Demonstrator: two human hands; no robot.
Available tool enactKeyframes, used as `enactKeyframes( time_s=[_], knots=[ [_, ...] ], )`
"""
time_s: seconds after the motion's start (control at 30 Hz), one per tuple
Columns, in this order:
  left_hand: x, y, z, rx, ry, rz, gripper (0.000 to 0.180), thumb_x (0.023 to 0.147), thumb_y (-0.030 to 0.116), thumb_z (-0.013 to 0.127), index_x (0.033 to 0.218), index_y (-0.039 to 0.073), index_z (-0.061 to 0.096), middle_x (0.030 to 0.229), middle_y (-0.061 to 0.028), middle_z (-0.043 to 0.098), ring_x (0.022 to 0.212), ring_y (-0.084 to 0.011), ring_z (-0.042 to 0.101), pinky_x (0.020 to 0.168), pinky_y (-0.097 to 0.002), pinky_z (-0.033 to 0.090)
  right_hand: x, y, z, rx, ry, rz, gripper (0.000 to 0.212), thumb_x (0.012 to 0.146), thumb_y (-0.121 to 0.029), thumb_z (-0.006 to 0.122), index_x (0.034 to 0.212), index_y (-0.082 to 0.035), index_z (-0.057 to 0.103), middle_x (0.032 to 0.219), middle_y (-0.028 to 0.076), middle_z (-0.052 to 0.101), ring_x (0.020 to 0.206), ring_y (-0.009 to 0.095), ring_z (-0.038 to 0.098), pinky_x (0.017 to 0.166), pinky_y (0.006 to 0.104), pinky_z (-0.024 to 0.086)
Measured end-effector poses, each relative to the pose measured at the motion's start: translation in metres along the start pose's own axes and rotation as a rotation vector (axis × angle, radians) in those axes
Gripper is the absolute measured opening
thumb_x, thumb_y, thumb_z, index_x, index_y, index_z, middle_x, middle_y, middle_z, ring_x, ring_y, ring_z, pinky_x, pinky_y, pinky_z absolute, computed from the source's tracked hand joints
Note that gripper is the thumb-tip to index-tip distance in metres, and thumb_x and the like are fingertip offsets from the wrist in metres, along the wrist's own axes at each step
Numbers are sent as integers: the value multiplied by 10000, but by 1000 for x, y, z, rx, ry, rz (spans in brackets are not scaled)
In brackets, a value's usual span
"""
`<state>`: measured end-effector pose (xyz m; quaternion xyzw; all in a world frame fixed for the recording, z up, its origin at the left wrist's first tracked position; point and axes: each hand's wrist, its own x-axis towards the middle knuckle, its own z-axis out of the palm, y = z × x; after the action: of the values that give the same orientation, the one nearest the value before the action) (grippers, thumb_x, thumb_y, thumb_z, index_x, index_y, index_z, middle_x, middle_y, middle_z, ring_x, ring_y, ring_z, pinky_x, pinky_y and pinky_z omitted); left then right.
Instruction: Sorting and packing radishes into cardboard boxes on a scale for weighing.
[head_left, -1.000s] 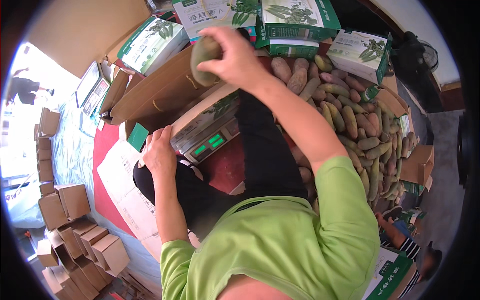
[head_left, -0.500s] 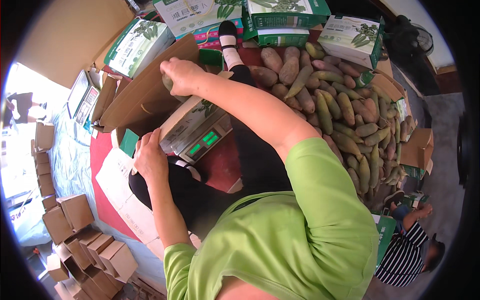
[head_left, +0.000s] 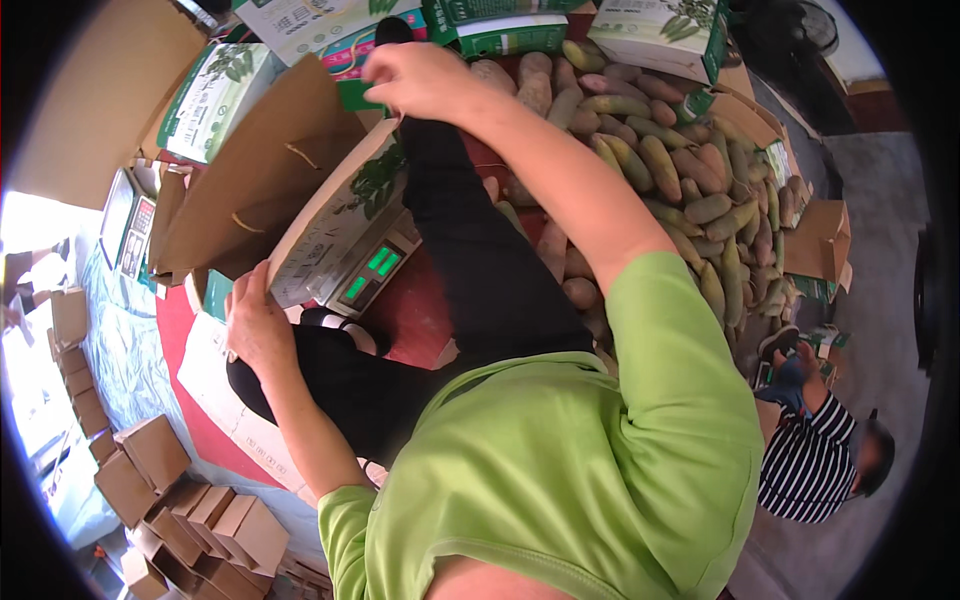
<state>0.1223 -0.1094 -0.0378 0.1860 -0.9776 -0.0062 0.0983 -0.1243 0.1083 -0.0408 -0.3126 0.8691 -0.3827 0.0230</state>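
Observation:
An open cardboard carton (head_left: 335, 225), printed white and green outside and plain brown inside, rests tilted on a digital scale (head_left: 392, 268) with a lit green display. My left hand (head_left: 258, 325) grips the carton's near corner, its fingertips over the upper edge. Above the far corner, my right hand (head_left: 425, 82) has its fingers bent but apart, with nothing visible in them. A green end flap lies just below it. The carton's bottom is hidden from this angle. Right of my outstretched leg, a big heap of green and reddish-brown radishes (head_left: 690, 170) spreads out.
Printed cartons (head_left: 655, 35) stand along the far side. A second scale (head_left: 130, 225) sits at the left, above stacked small brown boxes (head_left: 215, 520). Another person in a striped shirt (head_left: 805, 470) crouches at the lower right. A fan (head_left: 805, 35) stands at the far right.
My right hand has come out of the carton and moved up and away, past its far corner. The radish it seemed to hold is out of sight. My left hand stays on the near corner.

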Motion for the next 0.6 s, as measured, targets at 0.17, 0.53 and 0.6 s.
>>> enactKeyframes(
  time_s=[0.17,0.53,0.6],
  knots=[
    [1,-3,5,0,5,27,378,778,0,540,1089,188,643,1036,7,636,951,-235,593,772,-365,498,-109,109,-38,117,162,306,201,806,-136,651,972,-25,622,866,103,650,873,168,621,759,310,486],
    [0,3,7,35,-17,-3,383,804,10,537,1124,199,630,1084,31,625,984,-232,586,801,-372,492,-402,197,63,-35,26,1046,208,729,-151,709,882,-30,638,818,127,666,790,244,644,728,354,501],
    [1,3,8,61,-31,-5,417,794,-6,529,1139,207,623,1112,29,615,1005,-225,579,803,-377,492,-415,188,81,-12,74,1100,214,734,-149,700,905,-40,633,835,130,663,807,262,642,736,360,500]
  ],
)
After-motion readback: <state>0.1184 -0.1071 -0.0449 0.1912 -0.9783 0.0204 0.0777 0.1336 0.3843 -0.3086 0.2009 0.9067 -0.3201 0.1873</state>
